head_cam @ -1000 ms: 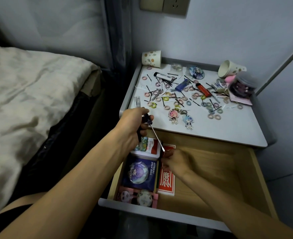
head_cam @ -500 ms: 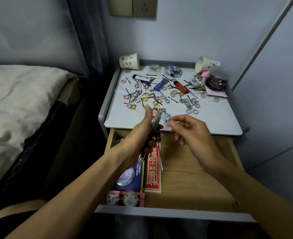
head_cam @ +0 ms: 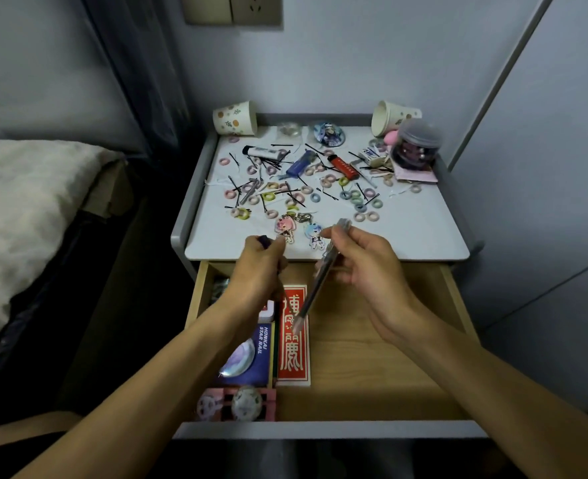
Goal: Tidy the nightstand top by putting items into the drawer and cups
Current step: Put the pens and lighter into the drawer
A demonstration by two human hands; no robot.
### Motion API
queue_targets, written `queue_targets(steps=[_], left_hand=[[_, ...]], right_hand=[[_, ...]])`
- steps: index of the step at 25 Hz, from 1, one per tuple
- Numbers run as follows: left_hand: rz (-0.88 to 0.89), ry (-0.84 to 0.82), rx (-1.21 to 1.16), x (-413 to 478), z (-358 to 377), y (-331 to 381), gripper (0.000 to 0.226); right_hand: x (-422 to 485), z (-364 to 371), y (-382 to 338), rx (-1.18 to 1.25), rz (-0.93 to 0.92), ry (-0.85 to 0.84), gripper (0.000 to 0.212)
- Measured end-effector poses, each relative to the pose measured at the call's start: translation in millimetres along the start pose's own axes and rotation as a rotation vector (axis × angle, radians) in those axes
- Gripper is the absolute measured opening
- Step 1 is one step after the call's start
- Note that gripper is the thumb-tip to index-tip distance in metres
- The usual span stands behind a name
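Bed x1, left of frame, cut off by the left edge. Nightstand top x1, centre, cluttered in its upper half. Drawer x1, pulled open below it, right half bare wood.

Hands x2, both over the drawer's back edge. Left hand clenched round a dark-handled tool; only the handle end shows above the fist, the rest is hidden. Right hand pinches a clear pen, tip angled down over the red box.

In the drawer, left side: red box x1, blue box x1 with a round badge on it, pink tray x1 at the front edge holding two round pieces. One white box is mostly covered by the left wrist.

Paper cups x2: one at the upper-left corner of the top, which way up unclear; one at the upper right, on its side. Dark-lidded jar x1 just below the right cup.

Lighters x2, blue and red, mid-top. White tube x1. Round badge x1 near the back. Character keychains x2, pink-haired and blue-haired, just above the hands.

Hair ties: dozens, overlapping, can't get an exact count. Black bobby pins: many, too thin to count.
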State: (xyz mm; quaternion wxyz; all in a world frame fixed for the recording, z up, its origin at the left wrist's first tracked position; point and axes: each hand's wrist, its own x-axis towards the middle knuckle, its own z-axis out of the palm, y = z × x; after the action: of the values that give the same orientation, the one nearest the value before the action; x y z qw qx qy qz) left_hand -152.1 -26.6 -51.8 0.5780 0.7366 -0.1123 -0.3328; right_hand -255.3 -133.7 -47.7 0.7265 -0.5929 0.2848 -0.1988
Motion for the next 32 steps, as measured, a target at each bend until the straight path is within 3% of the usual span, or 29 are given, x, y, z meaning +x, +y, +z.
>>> queue_targets(steps=[4, 7, 9, 13, 19, 24, 32], left_hand=[[0.127, -0.211, -0.072, -3, -10, 1, 0.027], [0.137, -0.301, -0.018, -6, -11, -1, 0.021], [0.139, -0.266, -0.006, -6, -12, -3, 0.020], [0.125, -0.106, 0.016, -2, -23, -2, 0.028], [0.013, -0.106, 0.109, -3, -36, 2, 0.020], [-0.033, 0.005, -0.015, -2, -53, 19, 0.013], [0.013, 0.008, -0.047, 1, -69, 21, 0.009]], right_hand=[[-8, -1, 11, -0.066, 0.038, -0.180, 0.021], [-9, -1, 20, 0.039, 0.077, -0.154, 0.027], [-11, 0, 25, 0.049, 0.094, -0.165, 0.032], [-16, 0, 30, -0.259, 0.081, -0.282, 0.019], [-14, -3, 33, -0.587, 0.172, -0.377, 0.015], [5, 12, 86, -0.729, 0.378, -0.247, 0.006], [43, 41, 137, -0.839, 0.401, -0.048, 0.013]])
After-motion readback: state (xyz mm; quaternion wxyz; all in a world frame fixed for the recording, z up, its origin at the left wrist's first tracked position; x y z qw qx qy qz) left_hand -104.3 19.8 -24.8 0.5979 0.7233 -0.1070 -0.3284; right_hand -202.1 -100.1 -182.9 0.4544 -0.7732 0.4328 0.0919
